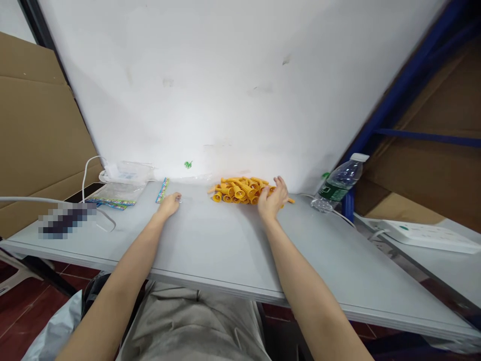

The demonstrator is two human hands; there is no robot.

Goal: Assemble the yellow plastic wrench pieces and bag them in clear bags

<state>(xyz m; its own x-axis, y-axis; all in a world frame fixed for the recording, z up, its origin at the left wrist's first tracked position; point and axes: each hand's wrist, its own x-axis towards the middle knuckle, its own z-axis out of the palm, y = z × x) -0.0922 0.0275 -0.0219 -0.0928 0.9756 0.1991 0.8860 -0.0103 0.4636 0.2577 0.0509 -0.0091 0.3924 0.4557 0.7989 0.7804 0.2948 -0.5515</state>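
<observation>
A heap of several small orange trumpet-shaped plastic pieces (238,190) lies on the grey table (210,245) against the white wall. My right hand (273,199) rests at the heap's right edge, fingers spread over the pieces and touching them. My left hand (170,204) lies on the table to the left of the heap, fingers curled around a small clear thing I cannot make out. A colourful strip-shaped packet (162,190) sits just left of that hand.
Clear plastic bags (126,173) and a printed bag (114,194) lie at the far left with a white cable (87,173). A water bottle (338,184) lies tilted at the right. A white power strip (424,235) sits on the neighbouring table. Cardboard stands on both sides.
</observation>
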